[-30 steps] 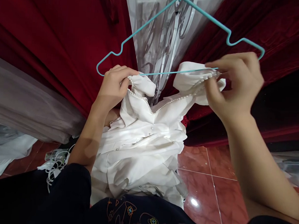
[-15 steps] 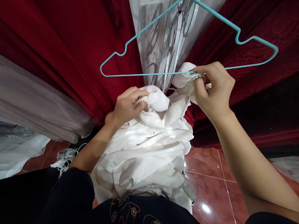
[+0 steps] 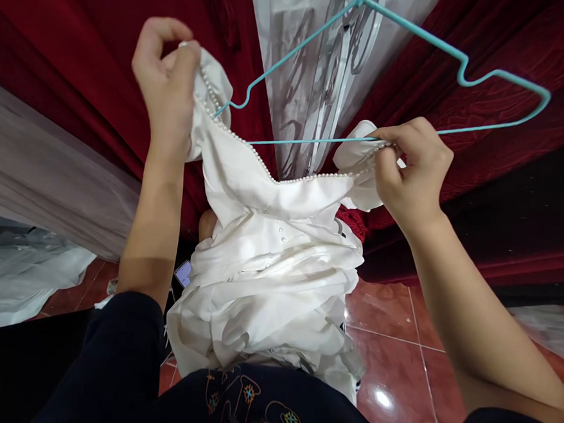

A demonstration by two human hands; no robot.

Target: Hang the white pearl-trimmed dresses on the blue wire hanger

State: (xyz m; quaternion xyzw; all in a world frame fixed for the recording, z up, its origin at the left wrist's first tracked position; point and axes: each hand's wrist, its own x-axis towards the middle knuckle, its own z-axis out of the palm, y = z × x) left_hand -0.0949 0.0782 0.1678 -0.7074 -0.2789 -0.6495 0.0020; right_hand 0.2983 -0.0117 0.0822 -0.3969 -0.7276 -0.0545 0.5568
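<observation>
A white dress (image 3: 279, 250) with a pearl-beaded neckline lies gathered over my lap, its bodice pulled up. Raised at the upper left, my left hand (image 3: 163, 77) pinches one beaded shoulder strap, which lies over the left end of the hanger. My right hand (image 3: 413, 169) grips the other beaded strap together with the lower bar of the hanger. The turquoise hanger (image 3: 410, 30) hangs in front of me; its right end sticks out bare past my right hand. Its left tip is hidden behind the dress strap.
Red curtains (image 3: 105, 44) hang on both sides. Between them stands white ornate metalwork (image 3: 337, 80) with pale cloth. Other white garments (image 3: 26, 277) lie at the far left. Below are red floor tiles (image 3: 388, 348). A small lit screen (image 3: 182, 273) shows beside the dress.
My left hand has moved up and left, carrying its strap onto the hanger's left end. The neckline is now stretched wide. My right hand has barely shifted.
</observation>
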